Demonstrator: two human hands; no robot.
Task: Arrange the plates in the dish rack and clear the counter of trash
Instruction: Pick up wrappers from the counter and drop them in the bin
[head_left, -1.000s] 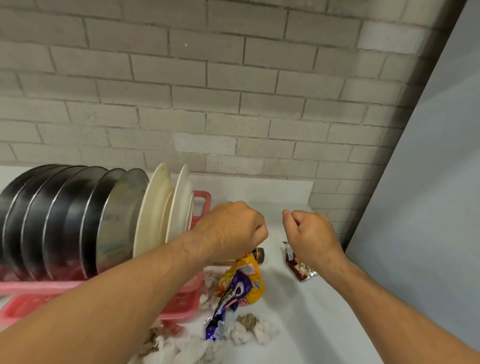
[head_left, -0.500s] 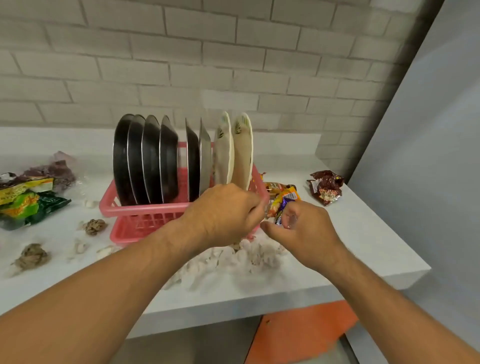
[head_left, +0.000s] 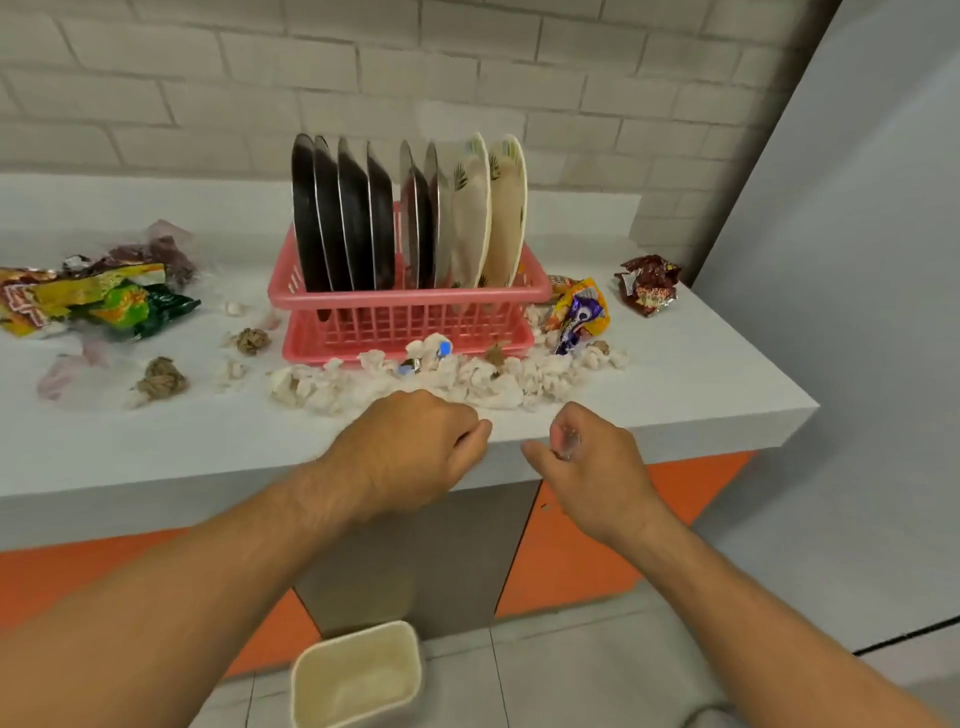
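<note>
A pink dish rack (head_left: 410, 317) stands on the white counter (head_left: 727, 410) with several dark steel plates (head_left: 337, 218) and two cream plates (head_left: 506, 208) upright in it. Crumpled white tissue (head_left: 441, 376) lies heaped in front of the rack. An orange and purple wrapper (head_left: 579, 312) lies right of the rack, with a red wrapper (head_left: 649, 286) further right. My left hand (head_left: 415, 452) is curled into a fist over the counter's front edge, nothing visible in it. My right hand (head_left: 587, 462) is beside it and pinches a small clear scrap (head_left: 567, 446).
Green and yellow wrappers (head_left: 104, 301) and a clear bag lie at the counter's left. Brown paper wads (head_left: 161, 376) sit near them. A cream bin (head_left: 358, 675) stands on the floor below my hands, in front of orange cabinet doors (head_left: 582, 561). A grey wall closes off the right.
The view has pulled back and tilted down, bringing the floor bin into sight. Both hands have drawn away from the rack's right end to the counter's front edge.
</note>
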